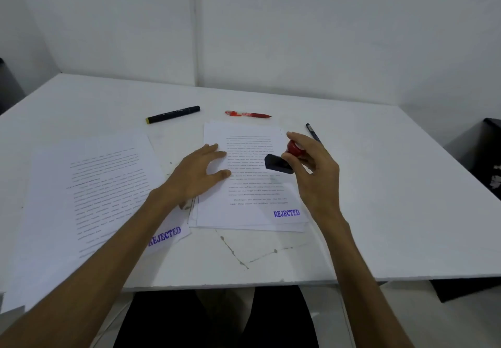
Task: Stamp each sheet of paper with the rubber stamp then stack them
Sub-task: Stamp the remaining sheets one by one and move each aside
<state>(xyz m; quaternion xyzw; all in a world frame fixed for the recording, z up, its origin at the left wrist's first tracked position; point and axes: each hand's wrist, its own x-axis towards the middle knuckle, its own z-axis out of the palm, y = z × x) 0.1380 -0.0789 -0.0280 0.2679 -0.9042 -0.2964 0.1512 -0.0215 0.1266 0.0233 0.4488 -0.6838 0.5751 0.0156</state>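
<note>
A pile of printed sheets lies in the middle of the white table; its top sheet bears a blue REJECTED mark at the lower right. My left hand rests flat on the pile's left edge, fingers spread. My right hand grips the rubber stamp by its red knob, holding its black base tilted in the air above the sheet. A second printed sheet lies to the left, also marked REJECTED near its lower right corner, partly under my left forearm.
Beyond the pile lie a black marker and a red pen; a dark pen sits behind my right hand. A crack runs across the tabletop near the front edge. Dark objects stand off both sides of the table.
</note>
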